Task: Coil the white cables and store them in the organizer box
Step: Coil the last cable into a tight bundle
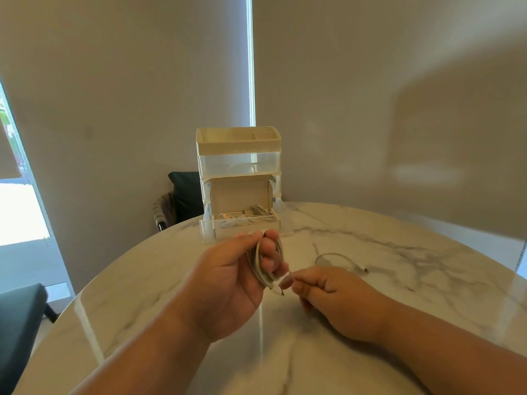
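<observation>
The bench (413,295) fills most of my view: a round slab of polished stone, white with grey veins and slick enough to throw glare. I judge that anything dropped on it could skid.

At its far edge stands the organizer box (238,159), a stack of clear plastic tiers with a cream tray on top. At the bottom is an open cardboard box (239,192) with its lid up, already holding pale cables. I cannot tell whether it sits inside the lowest tier or just in front of it. It looks fairly full, so a fat bundle may catch on the lid or spill over the low wall.

The left hand (225,286) is raised above the bench near the organizer, with its fingers curled through a coil of white cable (256,266). The right hand (330,295) pinches the coil's tail. The loops look thin, rubbery and springy. I think easing that grip to tuck the tail in could let them burst open, and pulling too hard could kink them.

A second white cable (332,255) lies loose on the bench to the right, well apart from both hands, in one open loop with a straight tail. It could slide away from a careless reach.

The coil's small plug (278,290) hangs just beside the right fingertips, and a sharp tug would strain its neck.
</observation>
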A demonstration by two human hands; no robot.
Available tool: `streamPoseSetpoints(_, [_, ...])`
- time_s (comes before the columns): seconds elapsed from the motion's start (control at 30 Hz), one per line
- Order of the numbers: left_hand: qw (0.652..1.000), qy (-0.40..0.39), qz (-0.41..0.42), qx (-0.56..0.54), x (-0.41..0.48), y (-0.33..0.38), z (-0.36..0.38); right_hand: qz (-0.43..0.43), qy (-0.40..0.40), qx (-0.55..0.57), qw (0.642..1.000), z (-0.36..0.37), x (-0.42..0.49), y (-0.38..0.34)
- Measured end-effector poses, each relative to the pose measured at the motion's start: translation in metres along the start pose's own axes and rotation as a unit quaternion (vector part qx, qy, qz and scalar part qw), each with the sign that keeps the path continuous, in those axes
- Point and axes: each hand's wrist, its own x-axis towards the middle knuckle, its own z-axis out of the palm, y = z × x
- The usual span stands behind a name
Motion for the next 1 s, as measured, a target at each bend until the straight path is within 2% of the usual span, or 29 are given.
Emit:
streamPoseSetpoints(0.1, [0.999,0.014,0.014,-0.034,0.001,0.004,-0.002,-0.012,-0.033,-0.033,0.999,0.004,-0.003,-0.013])
streamPoseSetpoints(0.33, [0.998,0.018,0.026,-0.051,0.002,0.005,-0.007,-0.026,-0.050,-0.058,0.997,0.008,-0.006,-0.017])
streamPoseSetpoints(0.47, [0.996,0.063,0.047,-0.038,0.005,0.004,-0.011,-0.046,-0.074,-0.064,0.994,0.011,-0.010,-0.023])
streamPoseSetpoints(0.63, [0.990,0.121,0.051,-0.043,0.013,0.005,-0.021,-0.066,-0.060,-0.091,0.992,0.008,-0.017,-0.033])
streamPoseSetpoints(0.87, [0.992,0.120,0.025,-0.013,0.014,0.000,-0.021,-0.103,-0.090,-0.132,0.982,0.014,-0.017,-0.035])
streamPoseSetpoints(1.0, [0.984,0.172,0.030,0.041,0.016,-0.002,-0.023,-0.113,-0.079,-0.154,0.978,0.014,-0.016,-0.033])
